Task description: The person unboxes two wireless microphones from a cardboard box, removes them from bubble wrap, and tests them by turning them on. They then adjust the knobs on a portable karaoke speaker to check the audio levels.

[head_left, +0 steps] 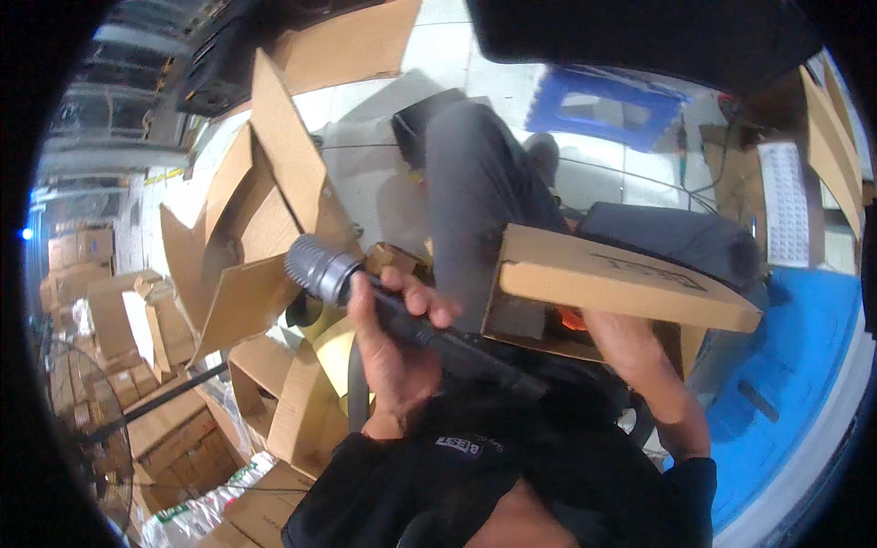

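A seated person in a black shirt and grey trousers grips a black microphone-shaped device in the left hand, its grey ribbed head tilted up toward the left; the right hand reaches beneath the raised lid of a cardboard box at the lap, its fingers hidden, beside something orange; an open carton stands at left, near a pale yellow sheet; a blue frame lies on the tiled floor; a blue surface spans the right.
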A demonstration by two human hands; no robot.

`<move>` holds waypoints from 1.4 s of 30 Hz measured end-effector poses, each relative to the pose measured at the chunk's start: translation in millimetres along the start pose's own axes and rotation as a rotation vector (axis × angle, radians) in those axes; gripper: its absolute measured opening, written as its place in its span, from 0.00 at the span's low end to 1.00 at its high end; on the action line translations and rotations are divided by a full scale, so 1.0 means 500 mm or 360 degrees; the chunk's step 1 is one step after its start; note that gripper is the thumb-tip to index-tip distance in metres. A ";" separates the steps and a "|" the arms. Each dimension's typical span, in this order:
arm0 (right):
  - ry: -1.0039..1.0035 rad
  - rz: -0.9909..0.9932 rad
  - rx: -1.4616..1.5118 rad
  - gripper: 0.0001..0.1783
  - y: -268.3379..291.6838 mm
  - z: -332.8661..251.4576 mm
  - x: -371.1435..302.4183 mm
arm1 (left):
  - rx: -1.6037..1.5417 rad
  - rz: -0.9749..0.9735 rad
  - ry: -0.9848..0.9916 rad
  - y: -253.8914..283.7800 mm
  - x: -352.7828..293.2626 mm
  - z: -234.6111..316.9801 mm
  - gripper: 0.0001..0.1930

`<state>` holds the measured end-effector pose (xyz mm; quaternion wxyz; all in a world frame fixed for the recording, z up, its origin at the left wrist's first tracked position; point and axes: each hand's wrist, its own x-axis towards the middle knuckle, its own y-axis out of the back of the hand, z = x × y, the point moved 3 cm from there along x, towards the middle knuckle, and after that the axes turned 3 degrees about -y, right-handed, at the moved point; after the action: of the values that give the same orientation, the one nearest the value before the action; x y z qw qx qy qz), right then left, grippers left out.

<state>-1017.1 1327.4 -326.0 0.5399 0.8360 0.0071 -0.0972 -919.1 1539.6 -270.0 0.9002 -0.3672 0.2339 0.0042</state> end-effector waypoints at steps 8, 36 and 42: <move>0.0008 -0.0063 -0.0144 0.19 -0.002 0.011 0.002 | -0.0039 0.0016 0.0130 -0.006 0.003 0.003 0.21; 0.0058 -0.0083 -0.0449 0.16 -0.025 -0.002 -0.034 | -0.1898 -0.1202 0.0550 0.007 0.090 -0.016 0.12; -0.0155 -0.0265 -0.0140 0.12 -0.015 0.001 -0.018 | -0.1922 -0.1129 0.0568 0.001 0.092 -0.004 0.12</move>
<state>-1026.8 1330.6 -331.4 0.5659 0.8023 0.0546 -0.1819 -879.3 1531.2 -290.9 0.4355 -0.8496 0.2008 -0.2196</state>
